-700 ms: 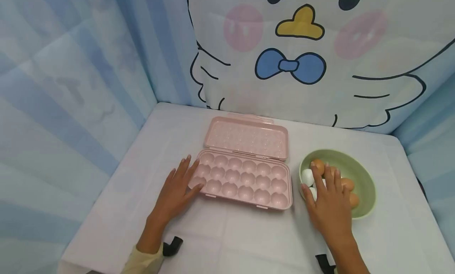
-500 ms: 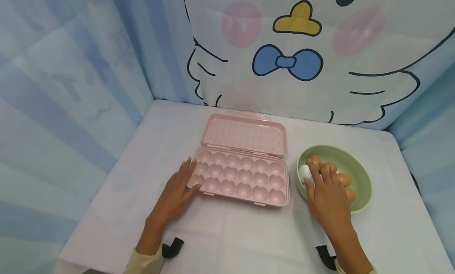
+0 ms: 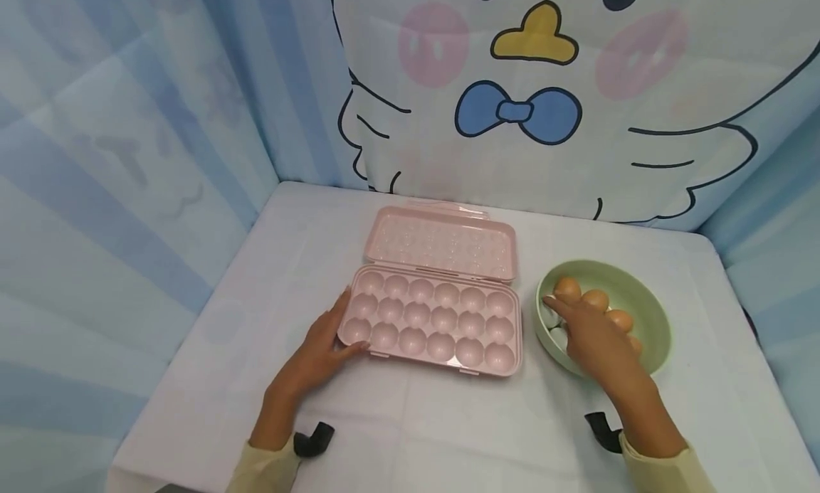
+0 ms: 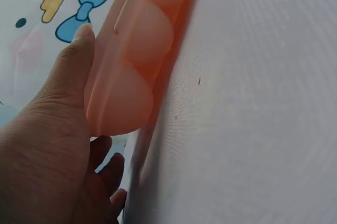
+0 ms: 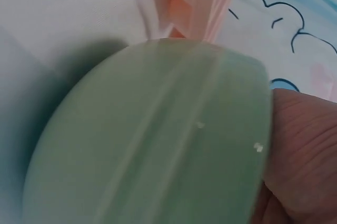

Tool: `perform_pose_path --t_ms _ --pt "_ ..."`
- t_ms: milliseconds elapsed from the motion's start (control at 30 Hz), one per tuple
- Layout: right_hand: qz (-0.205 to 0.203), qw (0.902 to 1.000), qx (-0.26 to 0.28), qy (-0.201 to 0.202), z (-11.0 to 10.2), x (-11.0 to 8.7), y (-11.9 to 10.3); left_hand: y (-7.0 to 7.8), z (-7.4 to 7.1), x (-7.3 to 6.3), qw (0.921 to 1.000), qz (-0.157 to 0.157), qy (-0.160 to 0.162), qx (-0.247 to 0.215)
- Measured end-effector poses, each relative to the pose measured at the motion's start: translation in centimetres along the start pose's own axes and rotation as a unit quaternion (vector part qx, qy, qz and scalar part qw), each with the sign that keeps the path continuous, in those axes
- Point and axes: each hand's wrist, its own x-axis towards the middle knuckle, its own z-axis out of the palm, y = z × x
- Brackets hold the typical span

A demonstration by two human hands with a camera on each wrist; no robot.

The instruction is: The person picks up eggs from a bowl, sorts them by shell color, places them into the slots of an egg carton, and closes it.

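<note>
White cloth (image 3: pixel 410 436), faintly creased, underneath. Left hand (image 3: pixel 320 347) has thumb and fingers gripping the end of a dimpled pink plastic egg box (image 3: pixel 442 320); right hand (image 3: pixel 596 340) is in the smooth green bowl (image 3: pixel 655 329) with brown eggs (image 3: pixel 596 299) and white eggs (image 3: pixel 559 338), fingers half hidden, can't tell their hold.

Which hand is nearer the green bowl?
Right: the right hand reaches into the green bowl of eggs; the left hand is farther away, holding the left end of the pink egg box.

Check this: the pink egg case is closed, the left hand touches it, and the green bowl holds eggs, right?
No: the pink egg case is open, not closed, as the head view shows; the left hand touches it and the green bowl holds eggs.
</note>
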Motion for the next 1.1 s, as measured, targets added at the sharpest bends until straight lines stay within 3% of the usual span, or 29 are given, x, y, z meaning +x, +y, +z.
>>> perform_pose_path --t_ms 167,333,500,767,933,1100 --pt "-0.034 0.9994 0.009 0.003 0.1 1.1 0.6 0.0 0.1 -0.2 0.999 -0.04 -0.017 -0.011" --pt "-0.015 0.9996 0.02 -0.015 -0.5 1.6 0.5 -0.1 0.3 0.2 0.9995 -0.019 -0.019 -0.017" --pt "-0.01 0.9993 0.024 -0.026 -0.1 2.0 0.5 -0.3 0.2 0.1 0.9995 -0.025 -0.018 -0.006" --pt "-0.034 0.9991 0.021 0.014 1.2 2.4 0.9 -0.5 0.2 0.2 0.9998 -0.012 -0.018 0.002" --pt "-0.012 0.9958 0.082 0.04 1.3 1.6 0.9 -0.5 0.2 0.0 0.9998 -0.007 -0.017 0.007" --pt "0.038 0.9824 0.162 0.084 1.0 1.1 0.2 -0.4 0.2 0.1 0.9997 -0.013 -0.014 0.012"
